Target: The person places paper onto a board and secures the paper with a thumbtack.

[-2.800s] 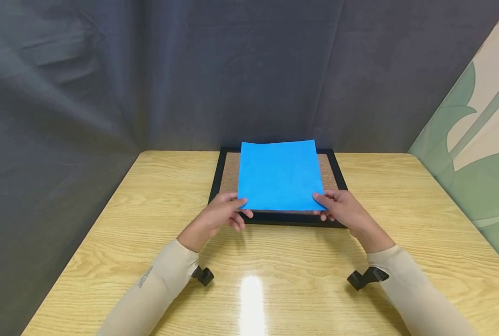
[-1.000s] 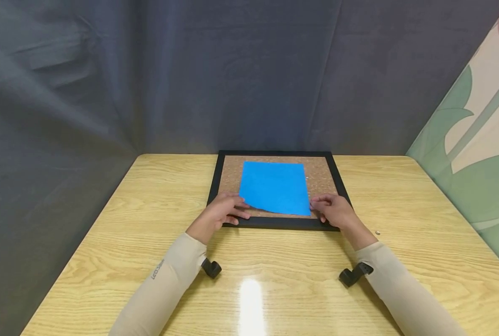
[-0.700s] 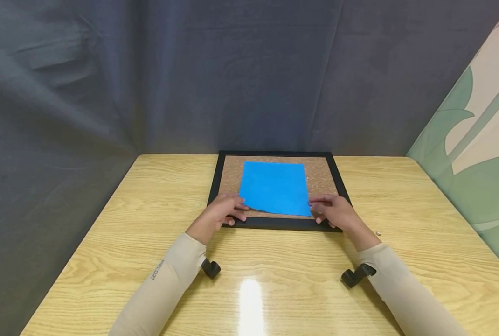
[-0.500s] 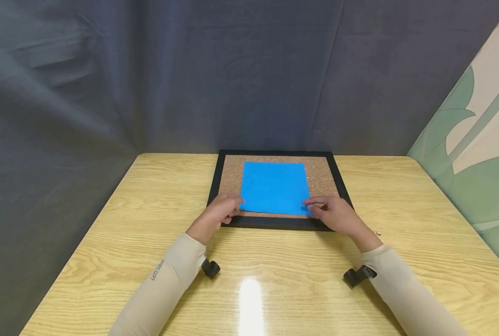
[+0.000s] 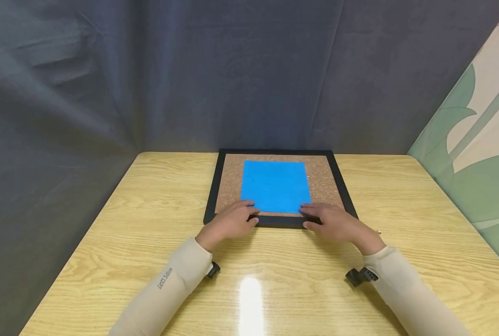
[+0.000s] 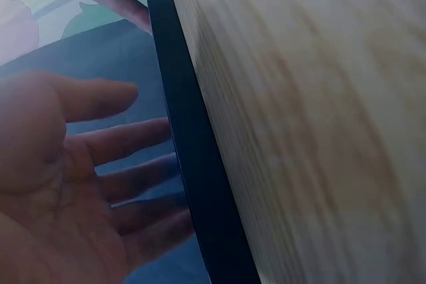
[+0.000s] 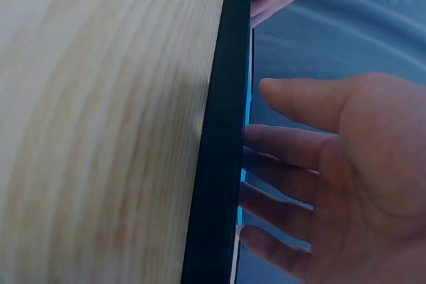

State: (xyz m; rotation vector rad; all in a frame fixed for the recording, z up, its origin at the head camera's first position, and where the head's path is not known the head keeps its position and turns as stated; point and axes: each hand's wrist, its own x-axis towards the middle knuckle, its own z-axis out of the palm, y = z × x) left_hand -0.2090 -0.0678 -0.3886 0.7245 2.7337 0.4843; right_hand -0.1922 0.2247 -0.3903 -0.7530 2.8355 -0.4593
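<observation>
A square sheet of blue paper (image 5: 276,184) lies flat on a cork board (image 5: 322,186) with a black frame (image 5: 280,221). My left hand (image 5: 232,221) reaches over the frame's near edge, its fingertips at the paper's near left corner. At the near right corner, the fingertips of my right hand (image 5: 331,221) rest on the blue sheet. In the left wrist view the left hand (image 6: 73,171) has its fingers extended and spread past the frame (image 6: 200,138). The right wrist view shows the right hand (image 7: 346,171) likewise, fingers straight and thumb apart.
The board lies on a wooden table (image 5: 274,270), against a dark grey curtain (image 5: 241,74). A tiny shiny object (image 5: 379,232) sits right of the right wrist. A small pale speck (image 5: 308,177) shows on the cork. A flower-patterned panel (image 5: 480,154) stands at the right.
The paper, earlier held up by both hands, was lowered onto the cork and let go. Both hands have since straightened their fingers over its near corners; the left moved slightly right.
</observation>
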